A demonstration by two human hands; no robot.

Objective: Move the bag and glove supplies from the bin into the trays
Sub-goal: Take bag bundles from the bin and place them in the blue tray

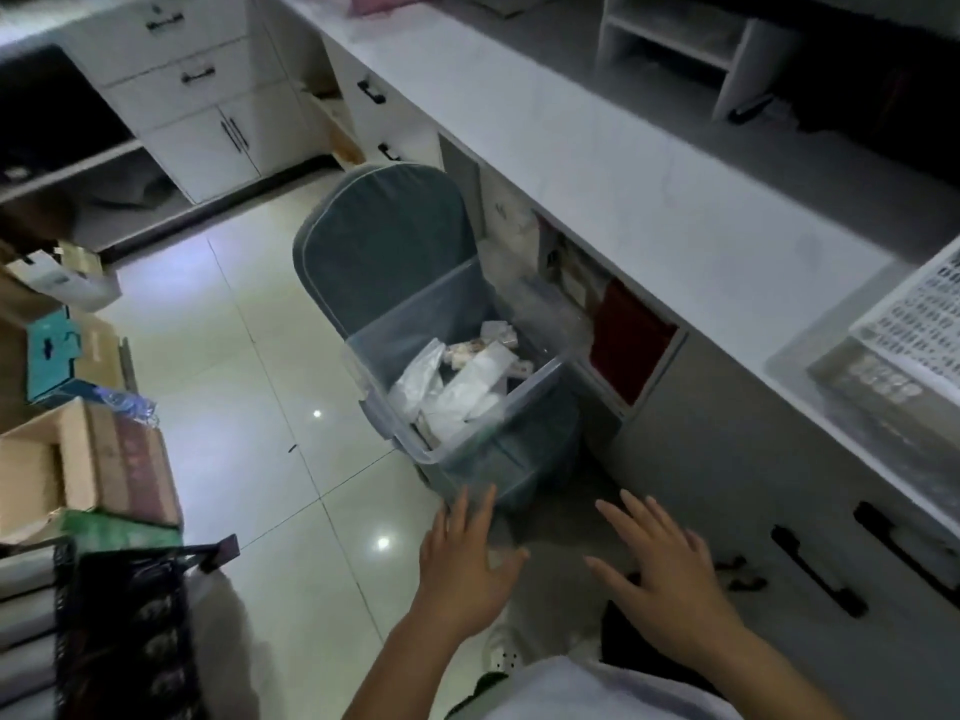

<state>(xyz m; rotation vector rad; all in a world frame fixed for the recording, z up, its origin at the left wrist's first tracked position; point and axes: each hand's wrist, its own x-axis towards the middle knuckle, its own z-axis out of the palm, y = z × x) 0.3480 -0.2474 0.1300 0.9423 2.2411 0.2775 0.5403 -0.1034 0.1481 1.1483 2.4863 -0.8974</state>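
A clear plastic bin (415,330) rests on the seat of a grey-green chair (379,226) beside the counter. Inside it lie white plastic bags and packets of supplies (457,381), piled loosely. My left hand (467,558) hovers just in front of the bin's near corner, fingers spread, holding nothing. My right hand (660,569) is to the right of it, also spread and empty, apart from the bin. White perforated trays (914,314) stand on the counter at the right edge, over a clear container.
A long white counter (623,163) runs along the right, with drawers and black handles (815,569) below. Cardboard boxes (88,459) and a black mesh rack (119,631) crowd the left. Glossy tiled floor (249,407) lies between. White cabinets (197,96) stand at the back.
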